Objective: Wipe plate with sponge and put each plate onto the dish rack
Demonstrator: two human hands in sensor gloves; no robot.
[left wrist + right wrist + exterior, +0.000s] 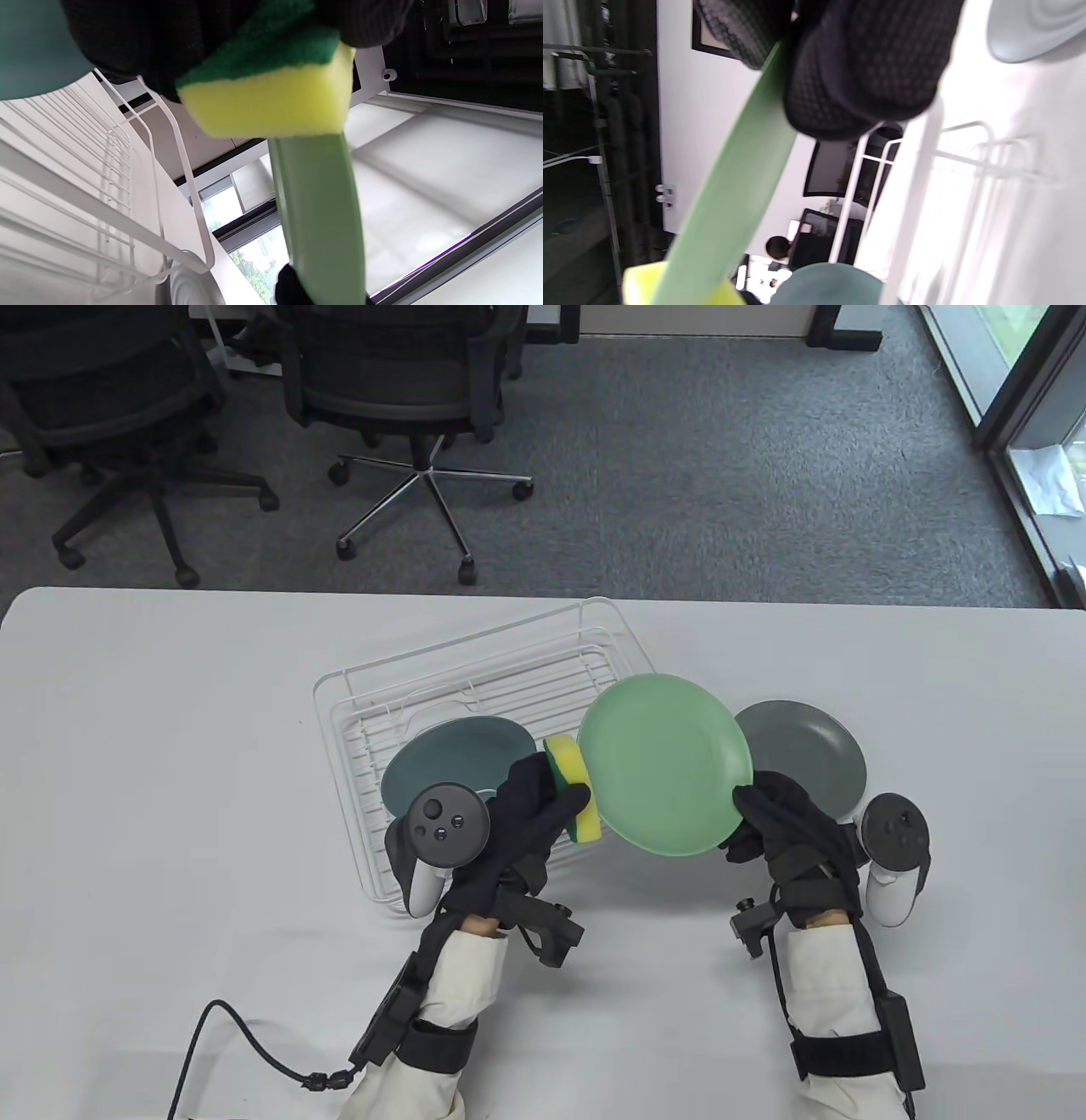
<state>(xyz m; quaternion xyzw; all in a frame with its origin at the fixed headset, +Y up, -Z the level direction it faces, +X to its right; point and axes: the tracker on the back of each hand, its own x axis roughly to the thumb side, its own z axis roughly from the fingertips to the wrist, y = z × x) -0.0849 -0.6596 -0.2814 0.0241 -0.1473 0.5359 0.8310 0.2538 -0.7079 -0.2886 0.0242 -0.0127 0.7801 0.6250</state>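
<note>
A light green plate (666, 763) is held tilted above the table by my right hand (768, 819), which pinches its lower right rim; the plate's edge (729, 186) runs under the gloved fingers (865, 72). My left hand (530, 806) grips a yellow and green sponge (573, 793) against the plate's left rim. In the left wrist view the sponge (267, 97) sits on the plate's edge (318, 212). A teal plate (454, 759) lies in the white wire dish rack (475, 687). A grey plate (802, 755) rests on the table behind the green one.
The white table (170, 780) spreads left and right of the rack. A black cable (246, 1044) lies near the front left edge. Office chairs (399, 398) stand on the carpet beyond the table's far edge.
</note>
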